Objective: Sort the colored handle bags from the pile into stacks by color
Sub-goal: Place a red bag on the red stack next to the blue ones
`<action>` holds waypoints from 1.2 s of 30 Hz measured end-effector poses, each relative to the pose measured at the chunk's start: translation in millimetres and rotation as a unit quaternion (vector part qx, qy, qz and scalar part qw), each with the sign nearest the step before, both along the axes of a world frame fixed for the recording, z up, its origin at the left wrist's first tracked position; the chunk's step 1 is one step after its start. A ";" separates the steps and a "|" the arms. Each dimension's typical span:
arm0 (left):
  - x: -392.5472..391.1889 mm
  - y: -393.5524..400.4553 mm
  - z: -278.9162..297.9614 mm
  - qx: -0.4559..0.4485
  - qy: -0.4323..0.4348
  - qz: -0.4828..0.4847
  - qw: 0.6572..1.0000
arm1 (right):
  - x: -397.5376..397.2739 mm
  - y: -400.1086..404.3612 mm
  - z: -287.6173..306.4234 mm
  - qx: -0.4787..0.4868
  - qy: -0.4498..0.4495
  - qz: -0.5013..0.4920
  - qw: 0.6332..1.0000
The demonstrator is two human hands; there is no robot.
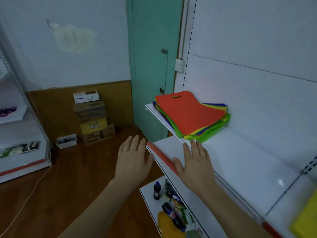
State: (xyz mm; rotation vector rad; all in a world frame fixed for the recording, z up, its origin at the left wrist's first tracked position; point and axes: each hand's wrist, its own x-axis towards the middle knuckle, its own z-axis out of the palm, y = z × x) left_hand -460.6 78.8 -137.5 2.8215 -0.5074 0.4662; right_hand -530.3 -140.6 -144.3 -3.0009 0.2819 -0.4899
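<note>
A pile of flat handle bags (190,114) lies at the far left end of the white shelf (243,155), against the back panel. A red bag with a cut-out handle is on top; green, yellow and blue edges stick out beneath it. My right hand (197,164) is flat and open over the shelf's front edge, just short of the pile, fingers straight. My left hand (133,157) hovers open off the shelf's left end, above the floor. Neither hand holds anything. A yellow bag (305,219) shows at the lower right corner of the shelf.
A red price strip (163,157) runs along the shelf's front edge. Below it a lower shelf (147,194) holds dark drink bottles and packets. Cardboard boxes (94,117) are stacked on the wooden floor by the wall. Another shelving unit (20,152) stands at left.
</note>
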 end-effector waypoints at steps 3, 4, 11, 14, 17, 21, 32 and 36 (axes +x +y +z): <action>55.8 1.3 12.0 0.004 -0.022 -0.043 0.999 | 41.8 9.8 9.5 -0.006 -0.027 -0.031 0.999; 75.7 0.6 14.5 0.003 -0.024 -0.053 0.998 | 54.4 10.6 11.3 -0.006 -0.031 -0.041 0.999; 173.0 -27.9 10.2 -0.004 -0.021 -0.123 0.992 | 123.7 -10.3 2.8 -0.022 -0.062 -0.099 0.993; 215.8 -51.7 9.7 -0.001 -0.033 -0.148 0.988 | 159.4 -26.7 -0.6 -0.035 -0.077 -0.126 0.988; 257.2 -77.9 11.3 0.000 -0.037 -0.175 0.984 | 193.1 -40.1 2.1 -0.013 -0.065 -0.165 0.984; 301.9 -113.9 26.0 0.002 -0.078 -0.219 0.973 | 222.5 -60.4 5.6 -0.015 -0.043 -0.223 0.974; 382.8 -155.1 4.5 0.082 -0.070 -0.266 0.958 | 232.6 -65.5 7.2 -0.016 0.080 -0.364 0.928; 376.3 -155.4 5.9 0.060 -0.104 -0.336 0.934 | 236.3 -49.5 -0.3 0.002 0.078 -0.436 0.896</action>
